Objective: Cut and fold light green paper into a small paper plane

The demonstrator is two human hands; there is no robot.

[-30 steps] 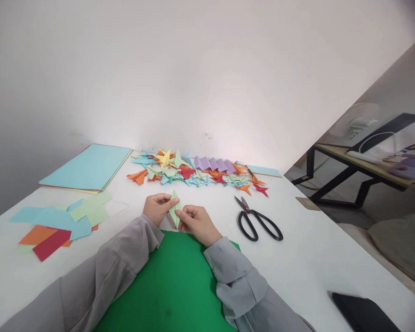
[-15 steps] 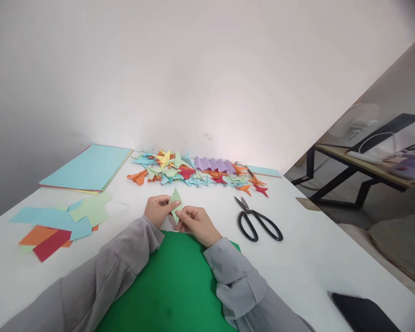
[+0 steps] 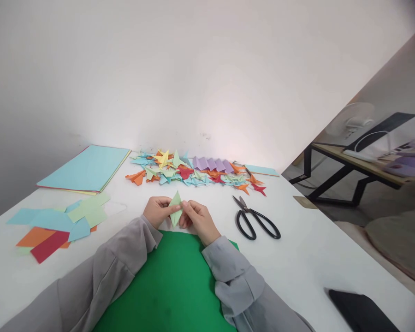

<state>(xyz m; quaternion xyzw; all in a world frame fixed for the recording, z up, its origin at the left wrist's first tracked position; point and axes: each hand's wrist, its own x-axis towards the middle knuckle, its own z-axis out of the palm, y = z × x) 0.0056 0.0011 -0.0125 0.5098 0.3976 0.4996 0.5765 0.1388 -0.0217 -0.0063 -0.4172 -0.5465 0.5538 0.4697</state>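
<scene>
A light green folded paper (image 3: pixel 174 215), shaped like a narrow diamond, stands upright between my hands with its point up. My left hand (image 3: pixel 158 211) pinches its left side, thumb across the front. My right hand (image 3: pixel 199 220) has thumb and finger closed on its right edge. Green material (image 3: pixel 166 281) lies below my hands, between the grey sleeves. Behind them is a pile of folded paper shapes (image 3: pixel 185 172) in several colours, with a purple pleated strip (image 3: pixel 212 164) on it. Black-handled scissors (image 3: pixel 252 216) lie partly open to the right.
Loose paper pieces (image 3: pixel 55 220) lie at the left, below a stack of coloured sheets (image 3: pixel 86 168). A black flat object (image 3: pixel 359 309) is at the lower right. Past the table's right edge stands a wooden-topped rack (image 3: pixel 359 159). A wall rises behind the table.
My right thumb has moved up from the lower part of the green paper to its right edge, uncovering the lower tip. The view has shifted slightly.
</scene>
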